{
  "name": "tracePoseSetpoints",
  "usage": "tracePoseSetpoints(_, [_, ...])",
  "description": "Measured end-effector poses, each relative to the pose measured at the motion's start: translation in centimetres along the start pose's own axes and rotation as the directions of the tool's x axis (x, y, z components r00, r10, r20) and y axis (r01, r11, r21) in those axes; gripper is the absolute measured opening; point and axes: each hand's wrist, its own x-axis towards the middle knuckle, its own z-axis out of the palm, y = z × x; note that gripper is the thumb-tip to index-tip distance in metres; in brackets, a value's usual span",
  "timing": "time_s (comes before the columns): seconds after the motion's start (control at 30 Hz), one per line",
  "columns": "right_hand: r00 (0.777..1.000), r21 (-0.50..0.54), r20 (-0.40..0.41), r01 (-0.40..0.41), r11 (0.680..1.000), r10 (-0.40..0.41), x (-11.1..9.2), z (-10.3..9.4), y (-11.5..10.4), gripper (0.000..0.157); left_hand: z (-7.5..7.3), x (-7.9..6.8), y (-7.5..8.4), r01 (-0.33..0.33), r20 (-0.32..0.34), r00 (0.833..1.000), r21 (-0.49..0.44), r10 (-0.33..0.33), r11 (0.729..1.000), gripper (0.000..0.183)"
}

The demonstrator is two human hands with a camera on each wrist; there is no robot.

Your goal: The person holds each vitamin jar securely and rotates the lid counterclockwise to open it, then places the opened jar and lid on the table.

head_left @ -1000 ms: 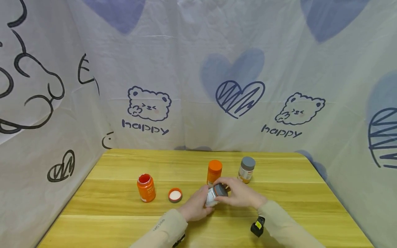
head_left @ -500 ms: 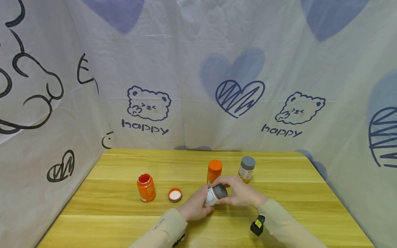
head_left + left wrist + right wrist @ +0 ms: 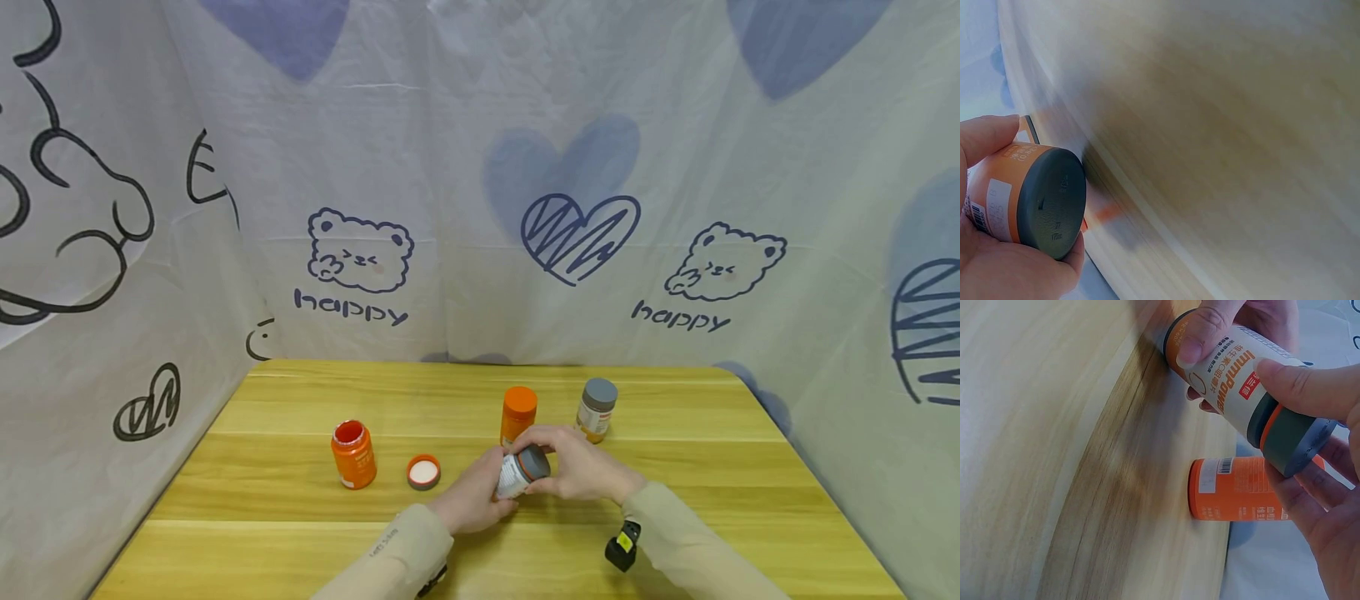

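Note:
My left hand (image 3: 471,497) grips a tilted white-and-orange pill bottle (image 3: 512,478) by its body, above the table. Its dark grey base (image 3: 1054,203) faces the left wrist camera. My right hand (image 3: 581,467) is at the other end, with fingers curled around the grey cap (image 3: 534,462). In the right wrist view, the right thumb (image 3: 1300,387) lies along the label side near the cap, and an orange ring (image 3: 1270,427) shows between bottle and cap. Just behind the hands stands an orange bottle with an orange lid (image 3: 519,404), its lower part hidden.
An uncapped orange bottle (image 3: 354,458) stands at the left on the wooden table (image 3: 262,550). Beside it, a loose cap (image 3: 423,472) lies with its white inside up. A grey-lidded bottle (image 3: 597,410) stands behind the right hand. A printed cloth (image 3: 450,333) hangs behind the table.
The right thumb and fingers have shifted slightly on the cap, leaving more of it showing. The left hand and the standing bottles have hardly moved.

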Motion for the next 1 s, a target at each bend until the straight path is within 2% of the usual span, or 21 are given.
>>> tracePoseSetpoints(0.37, [1.000,-0.014,-0.005,-0.008,1.000,0.008,-0.03,0.10,-0.04,0.048,0.03,0.08,-0.02,0.000,-0.004,1.000,0.002,0.000,1.000,0.064])
tracePoseSetpoints(0.67, [1.000,-0.015,-0.019,-0.009,1.000,0.009,0.12,0.29,-0.26,0.035,0.00,0.04,0.13,0.001,-0.002,1.000,0.014,-0.001,1.000,0.063])
tracePoseSetpoints(1.0, [0.995,-0.033,-0.045,-0.087,0.996,0.085,0.29,0.65,-0.66,0.032,0.17,0.14,-0.05,0.003,-0.001,1.000,0.049,-0.003,0.999,0.068])
